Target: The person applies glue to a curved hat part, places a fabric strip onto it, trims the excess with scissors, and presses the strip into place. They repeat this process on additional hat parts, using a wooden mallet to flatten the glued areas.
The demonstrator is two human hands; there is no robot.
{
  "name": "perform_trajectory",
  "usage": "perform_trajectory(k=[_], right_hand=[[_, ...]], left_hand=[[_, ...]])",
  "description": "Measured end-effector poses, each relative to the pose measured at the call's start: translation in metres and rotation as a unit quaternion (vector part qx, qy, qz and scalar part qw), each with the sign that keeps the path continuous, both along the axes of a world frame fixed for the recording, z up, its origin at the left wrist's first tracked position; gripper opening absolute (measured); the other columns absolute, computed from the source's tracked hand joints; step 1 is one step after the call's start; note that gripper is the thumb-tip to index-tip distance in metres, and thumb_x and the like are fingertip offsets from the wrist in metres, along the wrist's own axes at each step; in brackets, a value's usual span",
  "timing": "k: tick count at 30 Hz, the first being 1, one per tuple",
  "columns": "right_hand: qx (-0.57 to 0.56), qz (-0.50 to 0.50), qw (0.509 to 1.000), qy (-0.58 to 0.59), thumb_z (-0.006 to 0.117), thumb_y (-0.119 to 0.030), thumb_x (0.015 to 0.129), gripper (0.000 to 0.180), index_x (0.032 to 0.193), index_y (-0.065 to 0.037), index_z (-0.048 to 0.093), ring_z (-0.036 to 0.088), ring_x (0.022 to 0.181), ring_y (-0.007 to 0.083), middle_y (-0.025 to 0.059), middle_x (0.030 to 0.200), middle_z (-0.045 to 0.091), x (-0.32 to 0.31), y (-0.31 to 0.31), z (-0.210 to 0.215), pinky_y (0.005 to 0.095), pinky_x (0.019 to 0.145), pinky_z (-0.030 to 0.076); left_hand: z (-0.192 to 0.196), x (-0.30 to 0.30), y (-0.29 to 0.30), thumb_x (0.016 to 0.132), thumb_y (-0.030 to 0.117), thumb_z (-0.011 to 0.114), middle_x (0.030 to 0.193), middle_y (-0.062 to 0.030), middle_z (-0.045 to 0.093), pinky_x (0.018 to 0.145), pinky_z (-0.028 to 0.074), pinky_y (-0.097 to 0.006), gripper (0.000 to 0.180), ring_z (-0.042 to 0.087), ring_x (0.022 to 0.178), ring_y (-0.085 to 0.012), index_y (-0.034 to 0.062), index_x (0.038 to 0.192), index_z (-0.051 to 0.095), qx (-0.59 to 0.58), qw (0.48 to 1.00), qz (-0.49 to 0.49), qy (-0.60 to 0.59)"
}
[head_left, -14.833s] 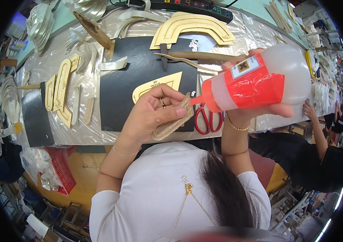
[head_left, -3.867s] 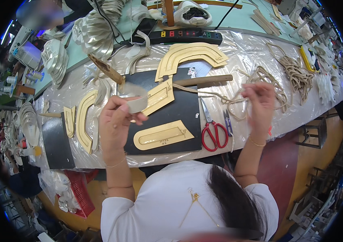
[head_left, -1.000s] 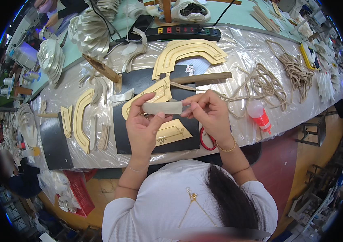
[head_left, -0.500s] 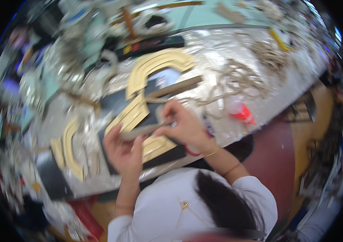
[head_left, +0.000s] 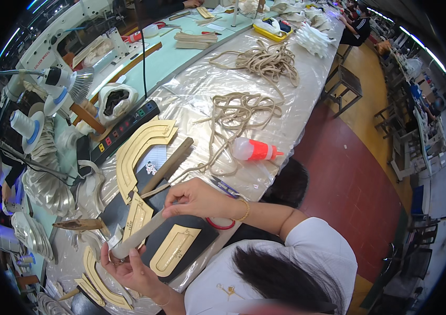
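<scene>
Your view has swung rightward, but the pale strip (head_left: 141, 234) still spans both hands above the black mat (head_left: 158, 233), your half-curled left hand (head_left: 132, 272) gripping its lower end, your right hand (head_left: 194, 198) pinching its upper end, neither free.

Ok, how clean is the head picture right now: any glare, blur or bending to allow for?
Head view: white glare streaks the clear plastic sheet near the tan cord; left hand, right hand and pale strip read fairly sharp; fisheye bending grows toward the black rim; ceiling tubes show bright at upper right; a reddish blur sits out of focus at the bottom.
</scene>
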State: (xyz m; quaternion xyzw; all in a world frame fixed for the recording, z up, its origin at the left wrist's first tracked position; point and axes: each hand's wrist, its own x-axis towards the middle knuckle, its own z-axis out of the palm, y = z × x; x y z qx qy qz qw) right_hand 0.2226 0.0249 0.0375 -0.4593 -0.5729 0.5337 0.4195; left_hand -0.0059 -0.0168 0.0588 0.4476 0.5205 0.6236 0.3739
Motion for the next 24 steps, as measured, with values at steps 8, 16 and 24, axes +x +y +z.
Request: perform_trajectory(k=[8, 16, 24], right_hand=[[-0.007, -0.069, 0.998, 0.005, 0.072, -0.01, 0.09, 0.009, 0.092, -0.001, 0.072, 0.058, 0.074, 0.0042, -0.0018, 0.081, 0.067, 0.019, 0.001, -0.001, 0.0204, 0.067, 0.047], [0.021, -0.068, 0.979, 0.192, 0.059, -0.009, 0.099, 0.006, 0.095, -0.004, 0.058, 0.054, 0.079, 0.0096, 0.0044, 0.093, 0.06, 0.007, 0.005, -0.004, 0.023, 0.073, 0.045], [0.121, 0.131, 0.983, -0.048, 0.076, -0.017, 0.087, 0.016, 0.092, -0.003, 0.071, 0.049, 0.065, 0.0092, 0.0013, 0.074, 0.05, -0.034, 0.002, 0.02, 0.0232, 0.059, 0.039]], left_hand=[[-0.012, -0.017, 0.009, 0.087, -0.006, 0.063, 0.127, -0.0176, 0.053, 0.066, 0.063, -0.03, 0.06, 0.07, 0.091, -0.0273, -0.0014, 0.141, 0.037, 0.037, 0.988, -0.02, -0.15], [0.003, -0.02, 0.005, 0.084, -0.011, 0.062, 0.109, -0.0154, 0.061, 0.05, 0.048, -0.02, 0.067, 0.066, 0.07, -0.0149, 0.0002, 0.144, 0.034, -0.061, 0.988, -0.1, -0.103], [-0.004, -0.007, -0.002, 0.081, -0.01, 0.065, 0.104, -0.0125, 0.06, 0.051, 0.041, -0.018, 0.069, 0.058, 0.065, -0.0076, 0.0063, 0.143, 0.038, 0.025, 0.963, -0.228, 0.139]])
